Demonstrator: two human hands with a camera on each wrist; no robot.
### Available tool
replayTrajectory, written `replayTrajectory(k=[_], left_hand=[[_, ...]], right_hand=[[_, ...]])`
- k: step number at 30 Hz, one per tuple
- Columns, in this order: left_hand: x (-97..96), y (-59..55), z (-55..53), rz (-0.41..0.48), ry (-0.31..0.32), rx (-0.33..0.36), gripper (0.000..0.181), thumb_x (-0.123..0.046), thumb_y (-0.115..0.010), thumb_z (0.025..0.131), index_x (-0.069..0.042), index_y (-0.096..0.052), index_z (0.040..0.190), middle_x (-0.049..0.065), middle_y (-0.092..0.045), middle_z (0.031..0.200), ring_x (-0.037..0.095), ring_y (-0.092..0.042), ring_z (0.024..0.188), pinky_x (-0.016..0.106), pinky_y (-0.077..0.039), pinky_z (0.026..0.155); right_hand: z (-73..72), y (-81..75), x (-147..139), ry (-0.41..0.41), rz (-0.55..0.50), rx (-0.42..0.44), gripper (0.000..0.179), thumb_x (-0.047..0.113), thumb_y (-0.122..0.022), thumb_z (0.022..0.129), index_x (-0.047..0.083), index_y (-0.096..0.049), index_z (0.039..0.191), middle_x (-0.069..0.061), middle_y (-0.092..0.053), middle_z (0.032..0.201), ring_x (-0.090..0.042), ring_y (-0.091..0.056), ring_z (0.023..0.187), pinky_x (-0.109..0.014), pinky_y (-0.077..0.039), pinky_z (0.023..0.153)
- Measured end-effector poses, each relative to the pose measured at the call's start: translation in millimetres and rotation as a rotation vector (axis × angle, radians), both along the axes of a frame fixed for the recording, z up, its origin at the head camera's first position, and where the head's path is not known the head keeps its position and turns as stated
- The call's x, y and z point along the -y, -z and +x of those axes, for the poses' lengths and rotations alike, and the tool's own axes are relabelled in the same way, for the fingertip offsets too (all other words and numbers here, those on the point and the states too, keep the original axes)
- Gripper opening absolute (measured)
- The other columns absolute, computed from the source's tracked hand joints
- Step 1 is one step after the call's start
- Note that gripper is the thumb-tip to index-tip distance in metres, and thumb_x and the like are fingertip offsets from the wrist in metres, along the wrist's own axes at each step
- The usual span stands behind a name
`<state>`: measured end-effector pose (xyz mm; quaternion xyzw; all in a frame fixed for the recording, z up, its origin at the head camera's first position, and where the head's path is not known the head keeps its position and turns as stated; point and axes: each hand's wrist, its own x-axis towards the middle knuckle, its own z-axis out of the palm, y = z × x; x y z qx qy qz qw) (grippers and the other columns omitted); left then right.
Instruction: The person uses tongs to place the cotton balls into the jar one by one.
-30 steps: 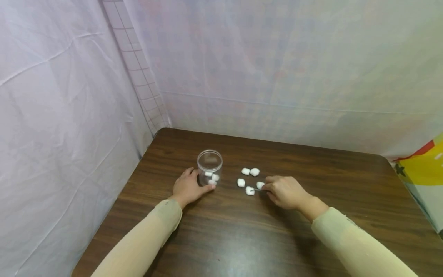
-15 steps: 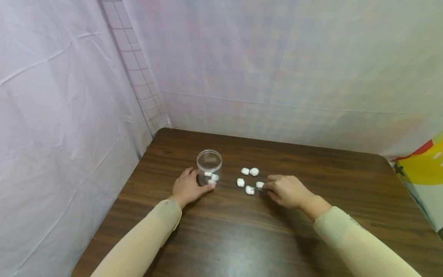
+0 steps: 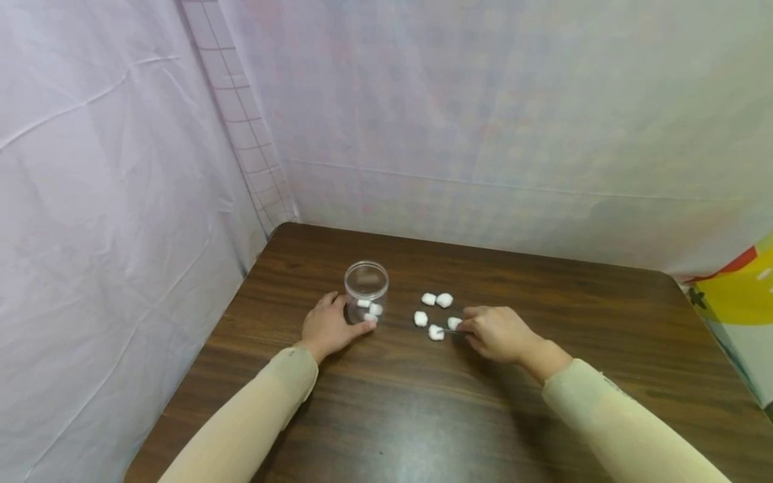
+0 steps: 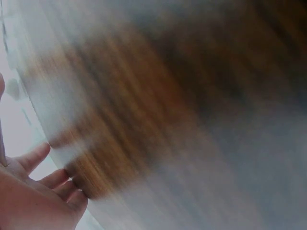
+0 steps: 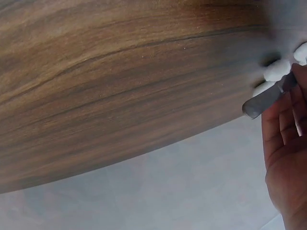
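A clear open jar [image 3: 366, 285] stands upright with several white cotton balls inside, seen through its wall. My left hand [image 3: 328, 329] holds the jar low down, thumb in front and fingers at its left side; the left wrist view shows the hand [image 4: 45, 191] at its lower left. My right hand [image 3: 498, 335] pinches metal tweezers [image 5: 268, 99], whose flat rear end sticks out in the right wrist view. In the head view the tweezers' tips touch a cotton ball [image 3: 435, 333] on the table; whether they squeeze it I cannot tell.
More cotton balls lie between jar and right hand: a pair [image 3: 444, 300] behind, one [image 3: 421, 318] to the left, one [image 3: 455, 323] beside the right fingers. The brown wooden table [image 3: 386, 409] meets white curtains [image 3: 483, 134] at back and left.
Almost nothing differs. The right hand shifts only very slightly, with the tweezers' tips staying at the same cotton ball. Left hand and jar stay in place.
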<state>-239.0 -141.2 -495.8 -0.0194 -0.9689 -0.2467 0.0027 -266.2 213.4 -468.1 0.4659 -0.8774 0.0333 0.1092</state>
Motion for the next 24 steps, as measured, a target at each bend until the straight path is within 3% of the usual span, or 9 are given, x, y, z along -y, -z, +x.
replayTrajectory(k=[16,24], left_hand=[[0.5,-1.3,1.9,0.01,0.009,-0.008,0.087,-0.067,-0.07,0.081,-0.008,-0.053,0.142,0.022,-0.042,0.149,0.039,-0.038,0.137,0.058,-0.032,0.109],[0.4,0.1,0.6,0.009,0.009,-0.01,0.087,-0.068,-0.07,0.081,-0.009,-0.052,0.142,0.022,-0.04,0.15,0.04,-0.037,0.138,0.059,-0.031,0.109]], right_hand=[[0.7,-4.5,-3.3,0.002,-0.013,-0.082,0.019,0.01,-0.074,0.075,0.016,-0.078,0.093,0.004,-0.056,0.084,-0.014,-0.056,0.067,-0.036,-0.049,0.048],[1.3,-5.2,-5.6,-0.001,-0.017,-0.082,0.019,0.01,-0.074,0.076,0.016,-0.078,0.094,0.004,-0.057,0.084,-0.015,-0.057,0.067,-0.037,-0.049,0.048]])
